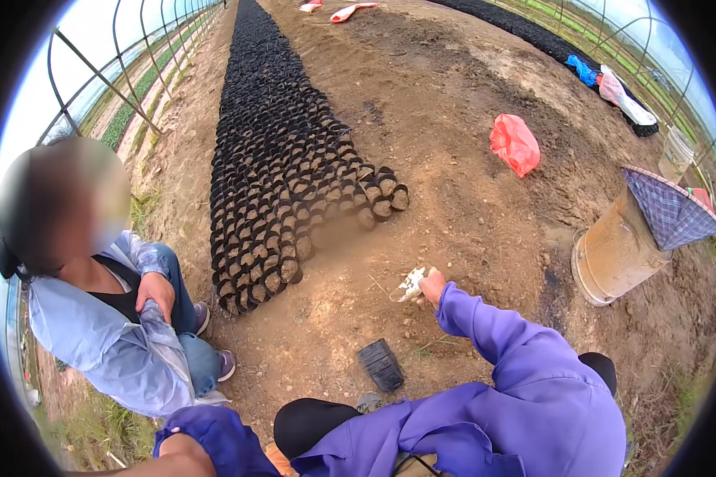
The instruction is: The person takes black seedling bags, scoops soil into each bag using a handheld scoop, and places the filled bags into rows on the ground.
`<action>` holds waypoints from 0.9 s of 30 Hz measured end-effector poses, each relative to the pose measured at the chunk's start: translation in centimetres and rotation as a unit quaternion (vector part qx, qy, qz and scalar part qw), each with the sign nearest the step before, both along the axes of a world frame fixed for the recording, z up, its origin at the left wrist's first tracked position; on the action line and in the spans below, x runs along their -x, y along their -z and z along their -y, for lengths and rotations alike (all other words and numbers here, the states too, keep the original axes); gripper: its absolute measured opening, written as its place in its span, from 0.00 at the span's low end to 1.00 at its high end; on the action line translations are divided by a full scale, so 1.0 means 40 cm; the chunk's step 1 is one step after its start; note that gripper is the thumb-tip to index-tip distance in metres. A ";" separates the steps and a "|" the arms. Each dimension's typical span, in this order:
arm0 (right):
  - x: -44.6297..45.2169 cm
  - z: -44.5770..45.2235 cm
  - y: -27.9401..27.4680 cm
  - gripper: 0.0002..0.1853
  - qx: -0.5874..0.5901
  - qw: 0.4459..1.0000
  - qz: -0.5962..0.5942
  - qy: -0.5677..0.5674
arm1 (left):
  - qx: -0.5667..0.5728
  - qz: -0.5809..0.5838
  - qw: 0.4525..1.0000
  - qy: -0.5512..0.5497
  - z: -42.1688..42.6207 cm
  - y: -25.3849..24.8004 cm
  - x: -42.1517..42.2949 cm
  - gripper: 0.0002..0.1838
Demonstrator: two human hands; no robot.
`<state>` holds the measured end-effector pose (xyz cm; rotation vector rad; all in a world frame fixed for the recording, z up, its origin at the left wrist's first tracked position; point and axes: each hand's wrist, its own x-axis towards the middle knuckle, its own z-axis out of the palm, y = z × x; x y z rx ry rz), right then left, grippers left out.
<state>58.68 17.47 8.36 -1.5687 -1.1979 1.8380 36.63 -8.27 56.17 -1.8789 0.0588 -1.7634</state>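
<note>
My right hand, at the end of a purple sleeve, is closed on a crumpled white item just above the bare soil. What the item is cannot be made out. Below and left of it, a black plastic piece lies on the ground. Up and to the left stands a long bed of black pots, many filled with soil. Of my left arm only a bare stretch and bunched purple cloth show at the bottom left; the hand itself is out of frame.
At the left, a person in a light blue shirt crouches beside the pots. A large bucket with a checked cloth hat on it stands at the right. A red plastic bag lies on the soil, near the upper right.
</note>
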 end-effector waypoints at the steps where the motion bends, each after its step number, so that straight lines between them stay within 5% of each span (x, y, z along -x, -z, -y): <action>1: -0.021 0.029 0.013 0.17 0.039 0.999 0.011 0.011 | 0.059 0.068 0.995 -0.041 -0.046 0.099 0.021 0.27; 2: -0.040 0.061 -0.005 0.17 0.063 0.997 0.030 0.015 | 0.114 0.141 0.980 -0.077 -0.100 0.194 0.043 0.27; 4: -0.083 0.110 0.034 0.18 0.072 0.996 0.010 0.057 | 0.458 -0.088 0.884 -0.039 -0.192 0.233 0.070 0.38; 6: -0.123 0.115 0.021 0.18 0.090 0.995 0.015 0.048 | 0.460 0.039 0.887 -0.005 -0.307 0.256 0.087 0.42; 9: -0.163 0.167 -0.059 0.17 0.100 0.994 0.013 0.052 | 0.463 0.064 0.843 0.267 -0.393 0.085 0.126 0.48; 12: -0.181 0.191 -0.119 0.17 0.080 0.995 0.032 0.041 | 0.465 -0.042 0.858 0.215 -0.432 0.043 0.097 0.46; 18: -0.258 0.244 -0.008 0.17 0.122 0.989 0.035 0.081 | 0.497 -0.147 0.852 0.074 -0.495 0.173 0.016 0.42; 19: -0.307 0.265 0.074 0.17 -0.021 1.000 0.002 -0.009 | 0.494 -0.157 0.853 0.060 -0.500 0.184 0.010 0.42; 22: -0.295 0.259 0.008 0.22 0.106 0.988 0.027 0.109 | 0.474 -0.190 0.860 0.009 -0.501 0.221 0.000 0.40; 24: -0.280 0.159 -0.042 0.25 0.082 0.991 0.008 0.109 | 0.447 -0.197 0.872 -0.024 -0.496 0.244 0.001 0.38; 27: -0.331 0.297 -0.033 0.24 0.125 0.981 0.018 0.149 | 0.462 -0.185 0.867 -0.021 -0.511 0.275 -0.009 0.37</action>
